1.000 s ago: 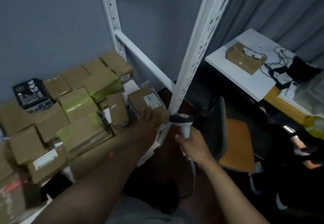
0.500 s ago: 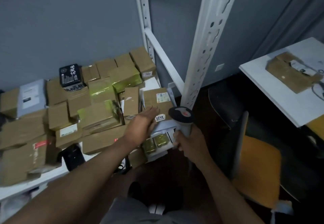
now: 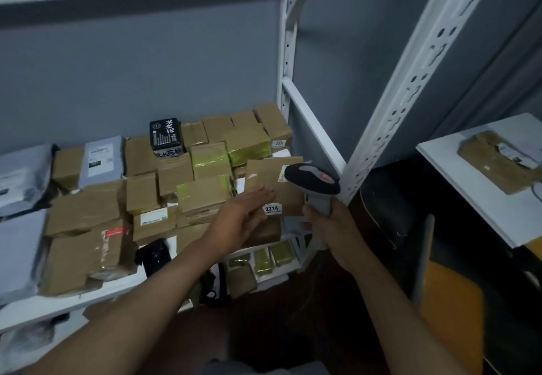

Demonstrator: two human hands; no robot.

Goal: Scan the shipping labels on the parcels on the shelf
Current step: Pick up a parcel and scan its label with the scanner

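Note:
Many brown cardboard parcels (image 3: 85,213) crowd the white shelf (image 3: 38,307), some wrapped in yellow-green tape. At the shelf's right end stands a brown parcel (image 3: 271,178) with a white label and a "2214" sticker (image 3: 272,209). My left hand (image 3: 245,211) lies against its left face with the fingers straight. My right hand (image 3: 328,225) grips the handle of a grey barcode scanner (image 3: 312,182), whose dark head covers part of that parcel's label.
A black box with white print (image 3: 165,137) stands at the back, grey mailer bags (image 3: 102,159) at the left. A white perforated shelf post (image 3: 410,81) rises just right of the scanner. To the right are a white desk (image 3: 481,187) and an orange chair (image 3: 451,313).
The view has swung up and to the left, showing more of the shelf. The scanner has risen in front of the right-end parcel's label, and my left hand stays on that parcel.

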